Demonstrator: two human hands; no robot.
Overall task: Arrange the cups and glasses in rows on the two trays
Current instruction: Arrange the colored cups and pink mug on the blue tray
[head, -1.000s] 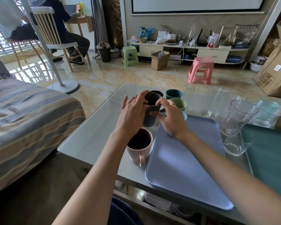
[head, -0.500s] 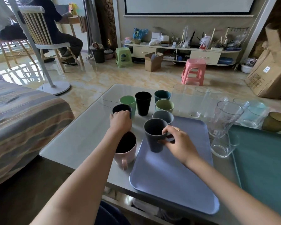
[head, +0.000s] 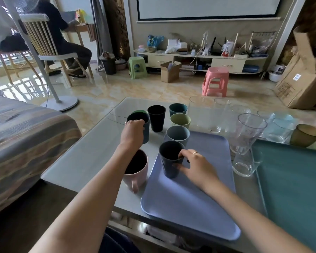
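Observation:
A dark ribbed mug (head: 169, 161) stands on the lavender tray (head: 188, 199) near its far left corner, and my right hand (head: 193, 166) grips it at the rim and handle side. My left hand (head: 132, 133) grips a dark blue-grey cup (head: 141, 123) on the table left of the tray. A grey cup (head: 177, 135) stands at the tray's far edge. Behind stand a black cup (head: 156, 117), a teal cup (head: 177, 110), an olive-green cup (head: 180, 121) and a green cup (head: 140, 112), mostly hidden. A pink mug (head: 136, 170) sits under my left forearm.
A teal tray (head: 295, 181) lies at the right. Several clear glasses (head: 244, 136) stand between and behind the trays, with an amber glass (head: 305, 136) at the far right. A striped sofa (head: 24, 143) borders the glass table (head: 84, 161) on the left.
My right hand carried the dark mug from mid-air down onto the lavender tray. My left hand left that mug and took hold of the dark blue-grey cup on the table.

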